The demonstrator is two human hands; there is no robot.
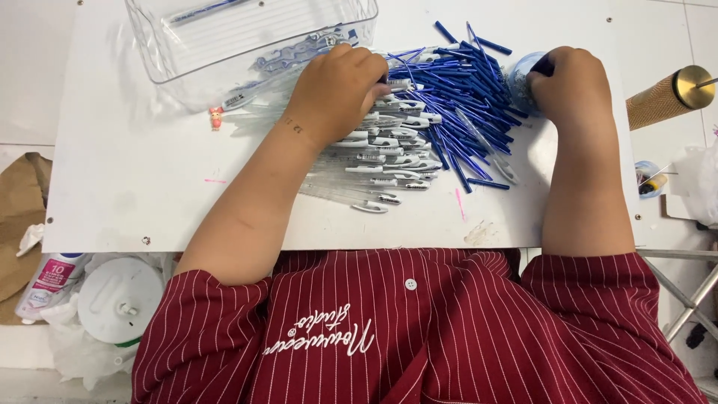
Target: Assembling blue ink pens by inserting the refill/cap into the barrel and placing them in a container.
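Head view, left hand: the left hand [336, 93] lies knuckles up on the heap of pen parts, its fingers [366, 63] curled down into the pile; whether they grip a piece cannot be told, since the tips are hidden.
Head view, right hand: the right hand [568, 82] rests at the right edge of the heap, fingers closed around a small blue piece [540, 67] next to a small round blue-patterned container [517, 78].
Blue pen tubes: a loose pile of blue pen tubes [464, 90] lies between the two hands, fanned out in many directions.
Clear pen barrels: clear pen barrels [389, 161] with white clips lie in a rough row just below and under the left hand, touching the blue pile.
Table: a white table [134, 172] carries everything.
Clear bin: a clear plastic bin [247, 41] stands at the far edge, just beyond the left hand, with a few pen pieces inside.
Small figure: a tiny pink figure [216, 117] stands near the bin's front corner.
Right side: a gold-tipped roll [669, 96] sits off the table's right edge.
Person: striped dark red shirt [419, 329], bare forearms.
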